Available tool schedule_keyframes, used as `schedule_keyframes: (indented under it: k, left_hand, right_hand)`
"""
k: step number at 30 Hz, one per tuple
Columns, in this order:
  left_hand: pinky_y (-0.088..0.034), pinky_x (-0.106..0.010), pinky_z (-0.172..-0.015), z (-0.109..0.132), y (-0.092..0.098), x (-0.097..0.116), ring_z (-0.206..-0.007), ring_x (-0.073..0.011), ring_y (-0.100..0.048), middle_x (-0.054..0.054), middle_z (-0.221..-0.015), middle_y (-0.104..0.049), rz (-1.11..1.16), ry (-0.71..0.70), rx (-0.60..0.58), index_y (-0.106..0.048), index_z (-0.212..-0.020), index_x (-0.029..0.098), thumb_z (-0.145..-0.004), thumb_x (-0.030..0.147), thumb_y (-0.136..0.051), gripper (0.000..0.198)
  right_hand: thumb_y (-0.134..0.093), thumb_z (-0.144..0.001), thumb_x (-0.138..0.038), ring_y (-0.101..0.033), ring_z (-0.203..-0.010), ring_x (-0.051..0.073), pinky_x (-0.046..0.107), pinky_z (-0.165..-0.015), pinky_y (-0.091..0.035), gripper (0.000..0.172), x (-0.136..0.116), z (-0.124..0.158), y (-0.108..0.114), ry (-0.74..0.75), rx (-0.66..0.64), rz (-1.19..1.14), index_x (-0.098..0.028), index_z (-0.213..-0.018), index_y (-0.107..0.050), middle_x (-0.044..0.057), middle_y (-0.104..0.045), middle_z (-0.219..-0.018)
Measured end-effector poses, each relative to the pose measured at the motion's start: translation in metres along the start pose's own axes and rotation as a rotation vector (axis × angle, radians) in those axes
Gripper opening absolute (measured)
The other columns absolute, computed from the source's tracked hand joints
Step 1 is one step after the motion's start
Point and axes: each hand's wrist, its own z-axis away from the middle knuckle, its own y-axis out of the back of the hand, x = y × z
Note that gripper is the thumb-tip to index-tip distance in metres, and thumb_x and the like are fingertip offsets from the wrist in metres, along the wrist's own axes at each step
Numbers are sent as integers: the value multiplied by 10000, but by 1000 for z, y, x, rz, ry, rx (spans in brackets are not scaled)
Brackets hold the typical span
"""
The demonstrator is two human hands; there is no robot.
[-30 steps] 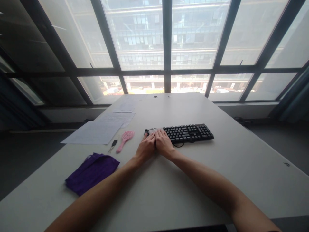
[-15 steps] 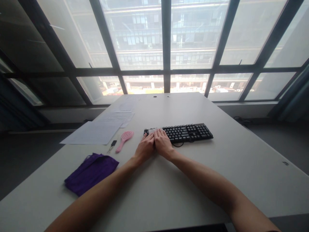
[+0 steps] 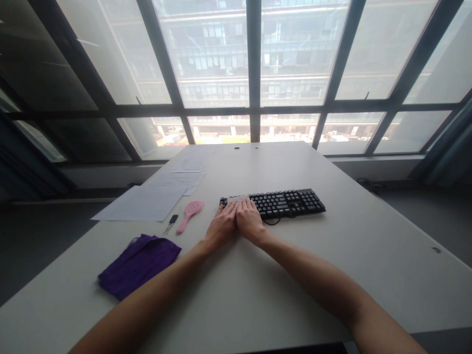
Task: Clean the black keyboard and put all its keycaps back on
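Observation:
A black keyboard [image 3: 287,202] lies across the white desk. Over its left end rests a thin whitish, partly see-through piece [image 3: 238,198] whose kind I cannot make out. My left hand [image 3: 223,222] lies flat with its fingers stretched over the piece and the keys. Side by side with it, my right hand [image 3: 249,219] also presses down flat, fingers extended forward and thumbs close together. Both palms hide the keyboard's lower left part. A dark cable [image 3: 272,221] loops out at the keyboard's near edge.
Left of my hands lie a pink hairbrush [image 3: 191,211], a small black-ended item with thin prongs [image 3: 171,222] and a folded purple cloth item [image 3: 140,265]. White paper sheets [image 3: 143,202] spread along the desk's left edge. Large windows [image 3: 295,64] stand beyond the desk [image 3: 258,172].
My fingertips have drawn slightly back toward me, so more of the whitish piece shows ahead of them. The keyboard and the other items stay in place.

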Motion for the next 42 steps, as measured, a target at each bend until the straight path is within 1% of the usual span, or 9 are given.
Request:
schedule_keyframes:
  k: [4,10,16,19,25,29,36,39,42]
  left_hand:
    - [-280,-495,-1244,-1,0,2,-1439,-290,-443,-182,-1516,-502,-17,17,11,-491,-1475,81,-919,123,-403,565]
    - [-283,-492,-1237,2,-3,0,-1490,-313,-353,-231,-1571,-401,-51,-12,-45,-412,-1502,-7,-901,121,-379,615]
    - [-298,-486,-1231,4,-5,-1,-1495,-305,-345,-248,-1560,-409,-77,-57,-37,-421,-1505,10,-904,109,-379,611]
    - [-308,-482,-1227,4,-5,1,-1487,-294,-365,-243,-1553,-420,-77,-44,-27,-430,-1504,24,-925,96,-352,589]
    - [-318,-449,-1225,3,-3,4,-1460,-292,-413,-242,-1538,-445,-66,-27,-38,-464,-1475,9,-934,87,-336,562]
    - [-342,-462,-1214,3,-6,4,-1470,-288,-398,-224,-1553,-433,-31,-12,-22,-453,-1487,34,-957,117,-335,549]
    - [-333,-469,-1226,0,-8,5,-1465,-301,-404,-215,-1545,-450,-5,-31,22,-473,-1469,54,-970,209,-431,525]
    - [-343,-478,-1218,-1,-6,5,-1461,-303,-410,-221,-1530,-468,8,-32,41,-468,-1466,58,-979,246,-444,522]
    - [-347,-492,-1211,-1,-5,5,-1466,-311,-398,-236,-1542,-444,26,-16,66,-407,-1499,37,-996,298,-442,568]
  right_hand:
    - [-338,-1000,-115,-416,-1448,313,428,-1216,-273,508,3,-1,-1,24,-18,3,51,-1459,-480,280,-467,-1508]
    - [-364,-986,-115,-414,-1449,321,446,-1212,-274,516,4,1,-4,58,-6,31,60,-1460,-470,298,-449,-1511]
    - [-381,-989,-147,-333,-1495,305,423,-1231,-249,543,30,11,-6,260,8,17,55,-1490,-427,273,-393,-1560]
    - [-381,-1003,-175,-314,-1506,282,418,-1238,-249,542,40,16,-8,310,42,-17,25,-1505,-420,247,-373,-1582]
    - [-373,-975,-124,-338,-1496,272,404,-1243,-244,547,40,16,-9,295,31,-13,20,-1499,-433,231,-395,-1576]
    - [-382,-955,-107,-336,-1496,272,409,-1243,-246,564,42,18,-9,303,30,-28,24,-1502,-427,227,-394,-1578]
    - [-364,-967,-108,-366,-1481,278,425,-1248,-231,547,38,23,-7,265,49,0,14,-1494,-449,217,-417,-1566]
    - [-359,-973,-104,-379,-1471,295,435,-1248,-227,533,37,24,-4,213,50,26,36,-1476,-464,238,-430,-1550]
    - [-364,-973,-97,-397,-1458,316,441,-1248,-219,523,40,24,-1,101,70,58,73,-1456,-469,272,-444,-1528]
